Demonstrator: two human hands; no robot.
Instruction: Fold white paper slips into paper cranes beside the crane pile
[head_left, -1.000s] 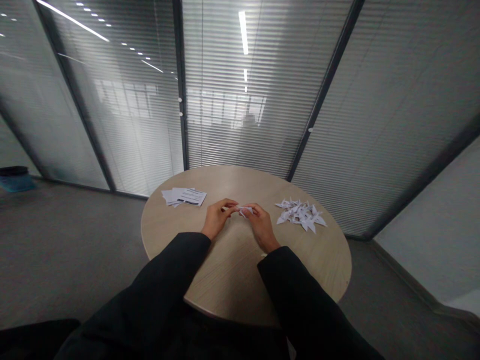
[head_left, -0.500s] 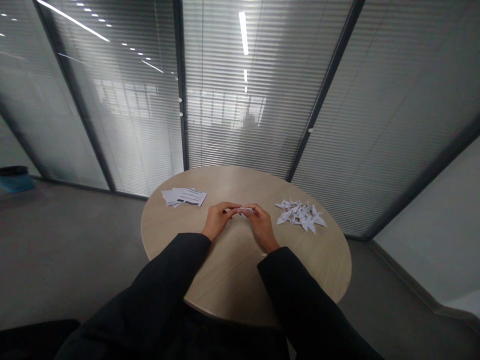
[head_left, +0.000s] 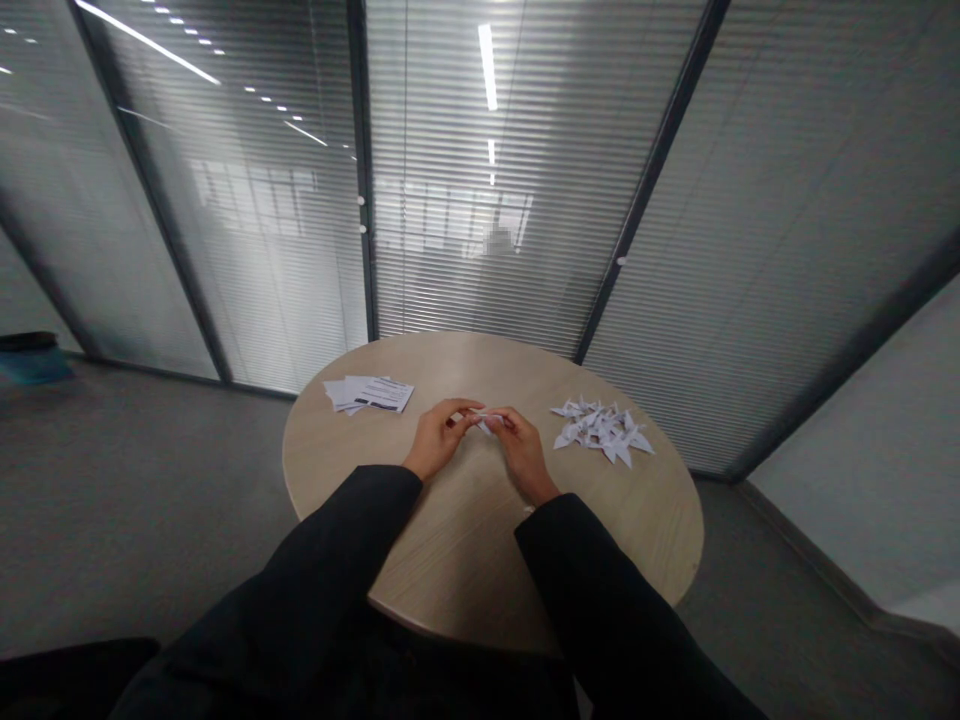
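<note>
Over the middle of a round wooden table (head_left: 480,355), a small folded white paper (head_left: 486,424) is pinched between my two hands. My left hand (head_left: 441,435) closes its thumb and fingers on the paper's left end. On the other end, my right hand (head_left: 523,450) grips with thumb and forefinger. Fingers cover much of the paper, so its full shape is hidden. To the right lies a heap of folded white paper cranes (head_left: 602,430) with pointed tips. Left of my hands, several printed white paper sheets (head_left: 371,392) overlap in a loose stack.
Glass partitions with blinds (head_left: 480,270) and dark frames stand right behind the table. A blue bin (head_left: 34,360) with a dark liner sits on the floor at far left. A white wall (head_left: 870,480) rises at the right.
Both hands stay in nearly the same place. The folded paper between them has tilted slightly, and a bit more of it shows below the fingertips.
</note>
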